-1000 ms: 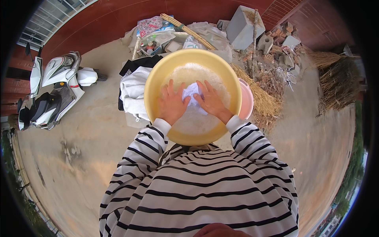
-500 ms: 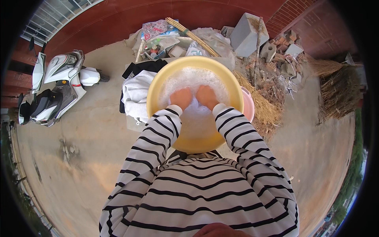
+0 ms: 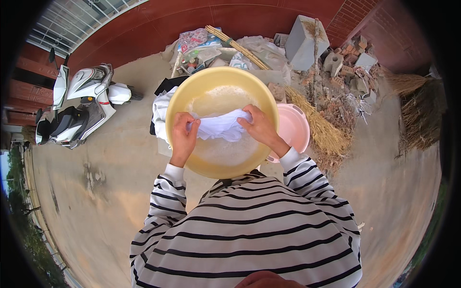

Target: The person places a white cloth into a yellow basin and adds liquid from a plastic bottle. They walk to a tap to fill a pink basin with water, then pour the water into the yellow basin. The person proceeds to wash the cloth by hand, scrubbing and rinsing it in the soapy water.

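A wet white cloth (image 3: 218,126), bunched lengthwise, stretches between my two hands over the yellow basin (image 3: 175,108). My left hand (image 3: 184,134) pinches its left end, thumb and fingers closed. At the other end my right hand (image 3: 260,126) grips the cloth, its thumb below and fingers above. Cloudy, sudsy water (image 3: 225,153) fills the basin, with thin foam near its far side. What kind of garment or cloth it is cannot be made out.
A pink basin (image 3: 300,127) stands right of the yellow one. White and black clothes (image 3: 161,113) lie to the left. Beyond are a clutter-filled box (image 3: 192,62), bamboo sticks (image 3: 235,46), a straw broom (image 3: 321,125) and brick rubble (image 3: 343,72). A white scooter (image 3: 86,103) is parked far left.
My hands were down in the foamy water, close together. Now they are raised and farther apart, with the white cloth lifted between them. More of the pink basin shows.
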`<state>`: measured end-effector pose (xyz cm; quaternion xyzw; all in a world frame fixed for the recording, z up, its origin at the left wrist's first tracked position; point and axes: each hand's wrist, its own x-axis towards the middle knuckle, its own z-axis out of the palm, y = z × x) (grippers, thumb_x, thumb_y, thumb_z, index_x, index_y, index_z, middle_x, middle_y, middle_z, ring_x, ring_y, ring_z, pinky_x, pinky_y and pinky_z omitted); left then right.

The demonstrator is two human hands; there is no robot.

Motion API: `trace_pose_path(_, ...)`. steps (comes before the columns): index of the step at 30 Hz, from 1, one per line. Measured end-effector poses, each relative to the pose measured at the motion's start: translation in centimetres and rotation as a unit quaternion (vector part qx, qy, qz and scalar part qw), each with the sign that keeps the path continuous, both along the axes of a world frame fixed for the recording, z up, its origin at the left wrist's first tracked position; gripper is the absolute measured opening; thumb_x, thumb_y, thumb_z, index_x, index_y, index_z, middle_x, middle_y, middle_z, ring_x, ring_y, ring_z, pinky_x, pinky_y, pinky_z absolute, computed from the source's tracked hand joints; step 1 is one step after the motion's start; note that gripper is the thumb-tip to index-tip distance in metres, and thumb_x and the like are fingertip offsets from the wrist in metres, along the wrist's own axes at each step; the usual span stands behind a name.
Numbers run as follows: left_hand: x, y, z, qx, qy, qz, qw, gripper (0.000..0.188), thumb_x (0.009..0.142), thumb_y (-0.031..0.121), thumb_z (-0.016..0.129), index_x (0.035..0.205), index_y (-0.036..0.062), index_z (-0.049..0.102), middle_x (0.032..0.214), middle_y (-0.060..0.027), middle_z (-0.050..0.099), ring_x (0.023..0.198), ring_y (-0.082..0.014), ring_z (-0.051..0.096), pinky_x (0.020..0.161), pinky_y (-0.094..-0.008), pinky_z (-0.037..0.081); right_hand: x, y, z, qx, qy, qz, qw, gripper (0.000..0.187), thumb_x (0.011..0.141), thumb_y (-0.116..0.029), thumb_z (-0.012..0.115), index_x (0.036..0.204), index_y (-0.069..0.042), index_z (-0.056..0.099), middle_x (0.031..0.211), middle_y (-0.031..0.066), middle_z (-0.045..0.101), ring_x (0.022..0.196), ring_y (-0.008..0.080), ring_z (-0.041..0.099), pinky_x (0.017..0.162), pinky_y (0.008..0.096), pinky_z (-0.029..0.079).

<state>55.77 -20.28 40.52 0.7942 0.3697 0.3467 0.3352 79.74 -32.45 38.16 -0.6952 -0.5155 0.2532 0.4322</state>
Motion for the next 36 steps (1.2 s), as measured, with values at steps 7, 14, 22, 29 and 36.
trace_pose_path(7, 2.7, -3.9, -2.3, 0.043, 0.229, -0.044, 0.971, 0.036, 0.088, 0.021, 0.068, 0.119, 0.0082, 0.057, 0.133, -0.0187, 0.051, 0.121, -0.0392, 0.049, 0.096, -0.0543, 0.04, 0.1, -3.2, 0.6, 0.057, 0.015, 0.095, 0.994, 0.015, 0.085, -0.011, 0.064, 0.099, -0.005, 0.063, 0.101, 0.0156, 0.065, 0.098, 0.0358, 0.06, 0.084, 0.0458, 0.049)
trace_pose_path(14, 4.5, -5.8, -5.8, -0.001, 0.469, -0.032, 0.882, 0.069, 0.089, 0.04, 0.062, 0.15, 0.0189, 0.035, 0.155, -0.0192, 0.029, 0.14, -0.0487, 0.027, 0.096, -0.0763, 0.028, 13.4, -10.5, -1.5, -0.069, 0.45, 0.047, 0.889, 0.019, 0.093, -0.017, 0.065, 0.108, -0.007, 0.068, 0.1, 0.0098, 0.071, 0.095, 0.0234, 0.069, 0.085, 0.0321, 0.054)
trace_pose_path(22, 6.9, -4.9, -7.3, -0.023, 0.566, -0.012, 0.824, 0.062, 0.089, 0.032, 0.059, 0.145, 0.0156, 0.041, 0.149, -0.019, 0.036, 0.137, -0.047, 0.031, 0.089, -0.0814, 0.03, 20.5, -5.6, -23.5, -0.287, -0.059, -0.094, 0.951, 0.027, 0.083, -0.017, 0.069, 0.11, -0.013, 0.069, 0.103, 0.0147, 0.07, 0.094, 0.033, 0.068, 0.084, 0.0449, 0.054)
trace_pose_path(29, 7.5, -5.2, -7.9, -0.04, 0.608, 0.002, 0.793, 0.055, 0.09, 0.03, 0.058, 0.14, 0.0118, 0.046, 0.148, -0.0207, 0.039, 0.136, -0.0475, 0.035, 0.089, -0.0812, 0.03, 17.3, 8.8, -29.0, -0.182, -0.183, -0.04, 0.965, 0.05, 0.082, -0.014, 0.069, 0.129, -0.018, 0.052, 0.124, 0.0171, 0.055, 0.105, 0.04, 0.062, 0.087, 0.0478, 0.054)
trace_pose_path(36, 7.3, -5.6, -8.8, -0.005, 0.582, 0.041, 0.812, 0.052, 0.085, 0.022, 0.059, 0.136, 0.0142, 0.05, 0.144, -0.0171, 0.042, 0.132, -0.0433, 0.038, 0.09, -0.079, 0.032, 18.7, 10.9, -36.5, -0.258, -0.296, 0.089, 0.915, 0.03, 0.085, -0.011, 0.065, 0.115, -0.008, 0.06, 0.12, 0.0188, 0.056, 0.102, 0.0365, 0.065, 0.084, 0.0429, 0.056)
